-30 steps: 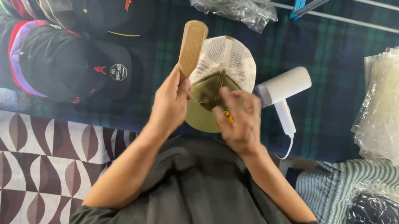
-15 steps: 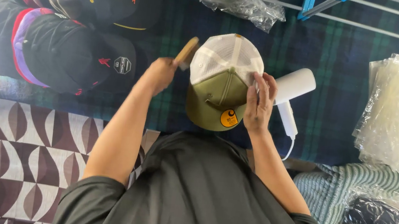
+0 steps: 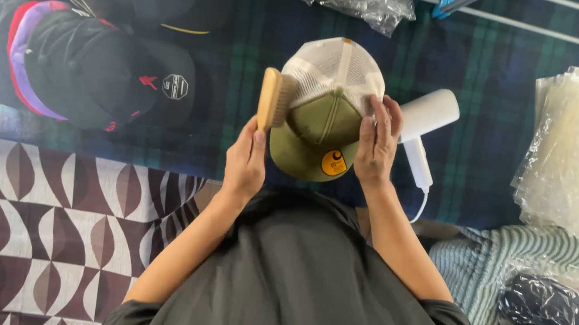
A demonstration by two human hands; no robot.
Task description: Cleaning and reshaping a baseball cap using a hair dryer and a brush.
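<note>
- Two hands are working on one cap [image 3: 321, 118], an olive-fronted trucker cap with a cream mesh back, which is sitting above the dark plaid blanket [image 3: 493, 85] in front of the person, brim toward the body.
- Left hand [image 3: 244, 164] is gripping a wooden brush [image 3: 269, 98] by its lower end, fingers wrapped shut around it, and the bristles are pressing against the cap's left side where mesh meets olive cloth.
- Right hand [image 3: 377, 146] is lying half open on the cap's right side, fingers spread flat along the seam and steadying it.
- Bristles are possibly going to snag the mesh if the brush is being pushed too hard.
- With only flat fingers bracing it, the cap is likely to twist or slide toward the white hair dryer [image 3: 421, 124] just beside the right hand.
- Stacked dark caps [image 3: 93, 70] are lying to the left, well clear.
</note>
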